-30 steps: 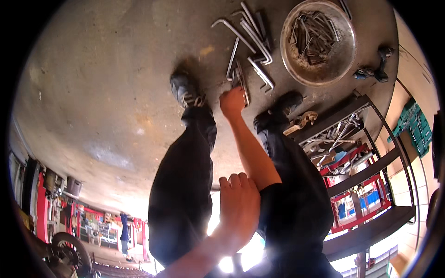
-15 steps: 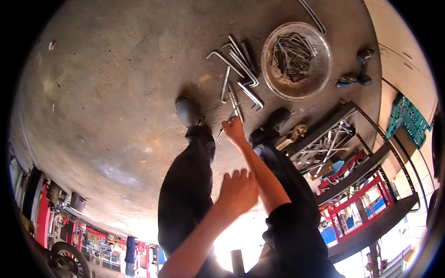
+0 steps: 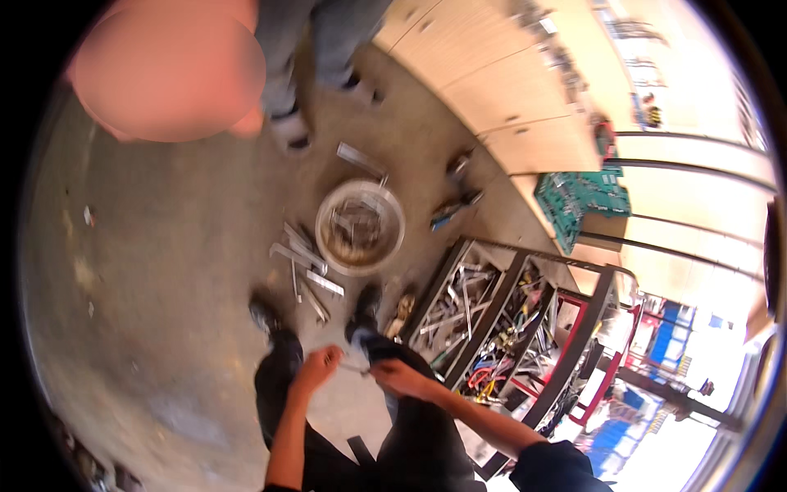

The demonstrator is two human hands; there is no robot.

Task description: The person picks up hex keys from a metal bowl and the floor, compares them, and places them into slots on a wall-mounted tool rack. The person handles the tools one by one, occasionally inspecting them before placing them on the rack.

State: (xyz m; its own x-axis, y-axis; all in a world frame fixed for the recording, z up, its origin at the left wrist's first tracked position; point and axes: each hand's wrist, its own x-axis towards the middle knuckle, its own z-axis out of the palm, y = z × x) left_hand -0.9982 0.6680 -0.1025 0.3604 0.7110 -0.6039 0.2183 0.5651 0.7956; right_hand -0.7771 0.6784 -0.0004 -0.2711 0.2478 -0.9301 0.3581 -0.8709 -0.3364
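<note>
Between my two hands, above my legs, a thin metal hex key (image 3: 352,369) spans the gap. My left hand (image 3: 316,369) is closed around its left end. At the other end, my right hand (image 3: 398,378) pinches it with the fingers together. Several larger L-shaped hex keys (image 3: 297,252) lie on the floor beyond my feet, blurred by motion. Right of them stands a round metal bowl (image 3: 361,267) with a heap of smaller keys (image 3: 358,221) in it. Another long key (image 3: 361,161) lies behind the bowl.
A tool trolley (image 3: 492,316) full of wrenches and pliers stands to my right. A dark-and-blue tool (image 3: 455,210) lies on the floor past the bowl. Another person (image 3: 170,70) is at the far left, with more legs (image 3: 340,49) behind. Wooden cabinets (image 3: 500,78) line the far right.
My view has swung right, bringing in another person and more of the trolley. My right hand has lifted the hex key from near the floor, and my left hand now grips it too.
</note>
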